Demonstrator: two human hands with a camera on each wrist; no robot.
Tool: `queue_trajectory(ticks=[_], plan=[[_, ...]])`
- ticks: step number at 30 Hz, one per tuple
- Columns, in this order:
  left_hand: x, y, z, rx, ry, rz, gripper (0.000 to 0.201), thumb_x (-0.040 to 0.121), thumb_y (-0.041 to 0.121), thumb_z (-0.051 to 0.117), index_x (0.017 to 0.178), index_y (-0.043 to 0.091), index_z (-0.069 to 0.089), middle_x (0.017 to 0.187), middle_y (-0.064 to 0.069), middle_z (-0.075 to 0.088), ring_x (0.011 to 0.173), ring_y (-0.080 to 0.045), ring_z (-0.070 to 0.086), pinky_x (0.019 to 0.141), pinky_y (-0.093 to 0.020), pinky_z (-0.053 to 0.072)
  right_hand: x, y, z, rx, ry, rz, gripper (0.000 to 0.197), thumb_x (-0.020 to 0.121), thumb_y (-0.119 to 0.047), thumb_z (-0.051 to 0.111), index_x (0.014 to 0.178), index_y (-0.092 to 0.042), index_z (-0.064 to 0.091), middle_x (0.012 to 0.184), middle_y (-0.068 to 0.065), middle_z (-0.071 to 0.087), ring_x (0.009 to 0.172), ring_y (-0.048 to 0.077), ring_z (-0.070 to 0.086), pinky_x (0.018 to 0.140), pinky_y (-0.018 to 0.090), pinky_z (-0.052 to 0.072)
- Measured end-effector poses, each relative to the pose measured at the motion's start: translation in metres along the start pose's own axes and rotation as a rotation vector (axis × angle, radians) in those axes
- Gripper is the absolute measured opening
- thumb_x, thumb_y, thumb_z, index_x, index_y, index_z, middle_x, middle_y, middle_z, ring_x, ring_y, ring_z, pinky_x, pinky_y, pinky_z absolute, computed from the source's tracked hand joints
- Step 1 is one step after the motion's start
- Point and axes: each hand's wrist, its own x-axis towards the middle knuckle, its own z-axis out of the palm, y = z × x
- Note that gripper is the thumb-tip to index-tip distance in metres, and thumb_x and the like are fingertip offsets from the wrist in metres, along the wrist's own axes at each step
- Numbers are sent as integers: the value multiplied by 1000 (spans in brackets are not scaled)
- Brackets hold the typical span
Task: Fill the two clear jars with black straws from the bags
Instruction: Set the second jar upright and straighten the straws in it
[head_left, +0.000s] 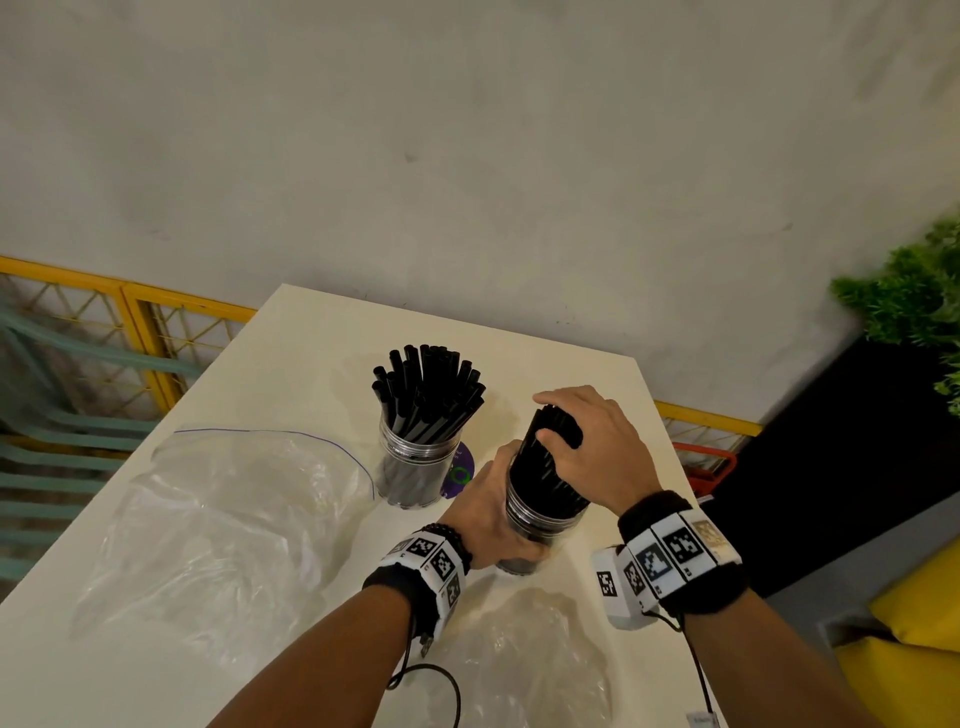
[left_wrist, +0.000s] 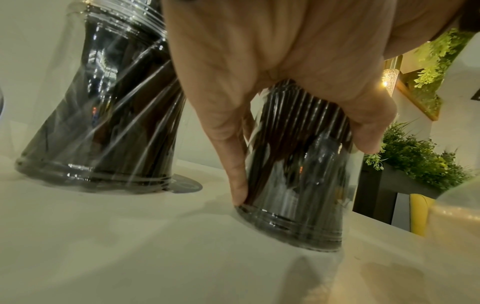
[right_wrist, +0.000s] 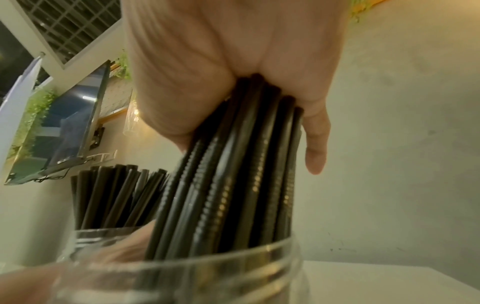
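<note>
Two clear jars stand on the white table (head_left: 291, 364). The far jar (head_left: 418, 467) (left_wrist: 98, 123) holds a fanned bunch of black straws (head_left: 428, 389) (right_wrist: 114, 195). My left hand (head_left: 485, 506) (left_wrist: 285, 82) grips the near jar (head_left: 535, 525) (left_wrist: 298, 185) (right_wrist: 207, 273) around its side, thumb and fingers curled on the plastic. This jar leans a little. My right hand (head_left: 587, 441) (right_wrist: 233, 72) grips the top of a tight bundle of black straws (head_left: 545, 467) (right_wrist: 233, 174) whose lower ends sit inside the near jar.
A large empty clear bag (head_left: 223, 514) lies on the table's left half, and another crumpled bag (head_left: 530, 660) lies near the front edge. A purple disc (head_left: 460, 470) lies under the far jar. Green plants (head_left: 914, 301) and a dark planter stand off the right.
</note>
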Motion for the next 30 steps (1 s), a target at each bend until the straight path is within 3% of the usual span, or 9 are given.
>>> queue_trajectory(ticks=[3,5,8,10,13,17,20,23,30], plan=[[0,0,1,5,1,-10,110,55,32,90,141,36,23,131,6,54,119,-13,57,101,-36,52,1,0,-11,60,44,44,47,82,-58,57,125,-40,55,139,-13,49,126,18,45,103,49,42],[2,0,0,4,-2,-12,110,55,32,91,142,36,22,132,6,54,119,-13,57,101,-35,52,3,-4,-17,59,108,10,52,83,-65,47,127,-39,54,141,-12,49,130,18,44,105,51,41],[3,-2,0,3,-12,-20,114,56,32,91,146,32,20,137,6,51,123,-12,54,102,-27,47,5,-14,-11,-203,-88,-65,46,93,-60,37,134,-42,48,151,-12,39,138,20,35,108,56,34],[2,-2,1,-1,-17,-27,115,56,32,92,146,31,20,135,4,54,122,-14,55,101,-27,47,4,-11,-4,-351,-184,-80,41,98,-51,34,132,-38,53,150,-11,40,136,20,38,106,54,34],[2,-1,0,-16,-13,-30,115,56,28,92,146,34,20,135,2,56,121,-14,57,103,-30,49,-1,0,-3,-346,-147,-36,42,97,-50,37,130,-29,54,139,-10,47,127,18,45,102,49,39],[3,-1,0,-4,-18,-26,116,57,29,92,146,35,18,139,2,52,122,-16,55,103,-31,49,-6,4,4,-350,-39,1,38,94,-54,43,117,-28,60,144,-5,40,139,22,30,108,54,33],[3,-1,0,8,-26,-36,118,55,32,91,147,35,18,137,0,54,120,-18,58,103,-38,51,-1,1,6,-293,-38,26,35,96,-48,43,112,-23,62,124,-2,53,117,24,46,92,44,47],[3,-3,1,19,-28,-38,118,55,31,91,147,35,17,134,-1,57,118,-18,59,103,-39,52,2,3,6,-297,-15,-2,33,97,-42,41,107,-20,63,110,1,57,102,24,50,83,40,51],[7,-3,1,20,-17,-51,118,57,27,92,147,34,17,132,-2,61,117,-17,60,103,-35,51,4,1,6,-286,9,40,30,93,-45,49,106,-21,63,111,1,54,105,24,50,81,40,51]])
